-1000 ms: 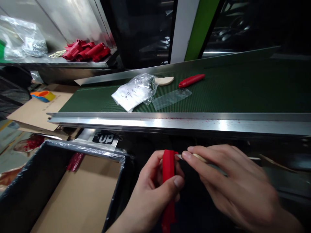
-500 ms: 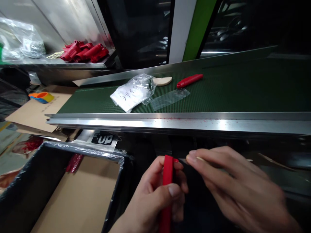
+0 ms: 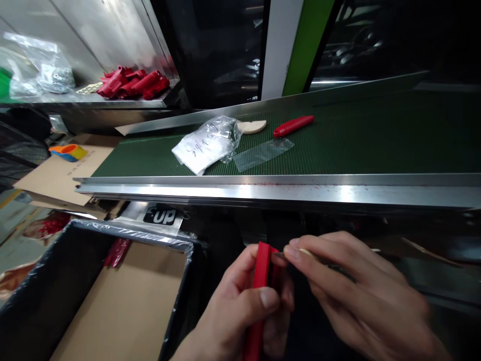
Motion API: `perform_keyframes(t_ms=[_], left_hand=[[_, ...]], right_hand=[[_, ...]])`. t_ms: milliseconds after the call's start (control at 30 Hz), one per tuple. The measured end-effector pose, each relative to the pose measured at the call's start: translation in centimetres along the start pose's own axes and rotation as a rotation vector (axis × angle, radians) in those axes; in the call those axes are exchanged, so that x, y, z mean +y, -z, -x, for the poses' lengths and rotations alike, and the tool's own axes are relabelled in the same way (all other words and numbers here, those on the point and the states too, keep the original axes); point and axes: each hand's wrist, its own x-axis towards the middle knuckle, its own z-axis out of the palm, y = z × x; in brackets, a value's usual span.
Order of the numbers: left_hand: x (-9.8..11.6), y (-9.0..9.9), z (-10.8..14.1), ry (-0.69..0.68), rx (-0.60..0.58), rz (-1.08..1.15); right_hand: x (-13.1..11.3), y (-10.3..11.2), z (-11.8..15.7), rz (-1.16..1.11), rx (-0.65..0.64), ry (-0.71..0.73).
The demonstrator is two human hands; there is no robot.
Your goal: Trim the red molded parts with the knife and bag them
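A long red part (image 3: pixel 261 271) is held in the left hand (image 3: pixel 236 308), with fingers curled behind it and the thumb laid across its near face; its upper end is exposed above the thumb. A thin tool (image 3: pixel 279 255) with a pale handle is pinched between the thumb and fingers of the closed right hand (image 3: pixel 364 288), its tip placed at the right of that upper end; whether contact is made cannot be told. Both hands are held before the green conveyor belt (image 3: pixel 356 145), well apart from the red piece (image 3: pixel 293 126) on it
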Motion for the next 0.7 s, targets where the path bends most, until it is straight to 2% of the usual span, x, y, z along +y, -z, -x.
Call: perform_keyframes(t_ms=[100, 167, 267, 367, 433, 567, 633, 700], left_hand=[[-0.1, 0.1, 0.4, 0.081, -0.074, -0.044], [-0.3, 0.1, 0.4, 0.084, -0.107, -0.013], [-0.7, 0.3, 0.1, 0.03, -0.124, 0.128], [-1.0, 0.7, 0.0, 0.083, -0.111, 0.191], [-1.2, 0.9, 0.5, 0.094, 0.004, 0.232], [-2.0, 1.5, 2.0, 0.014, 0.38, 0.337], [-2.3, 1.8, 2.5, 0.01, 0.469, 0.369], [-2.4, 2.0, 2.7, 0.011, 0.485, 0.408]], right_hand=[[0.7, 0.0, 0.2, 0.034, 0.075, -0.066], [0.9, 0.4, 0.3, 0.015, 0.096, -0.102], [0.6, 1.1, 0.4, -0.055, 0.0, -0.079], [0.1, 1.4, 0.2, -0.061, -0.055, -0.022], [0.1, 1.4, -0.1, -0.012, -0.046, 0.027], [0.3, 1.3, -0.3, 0.0, -0.045, 0.086], [0.4, 1.2, -0.2, -0.011, -0.06, 0.113], [0.4, 1.2, 0.0, -0.006, -0.069, 0.125]])
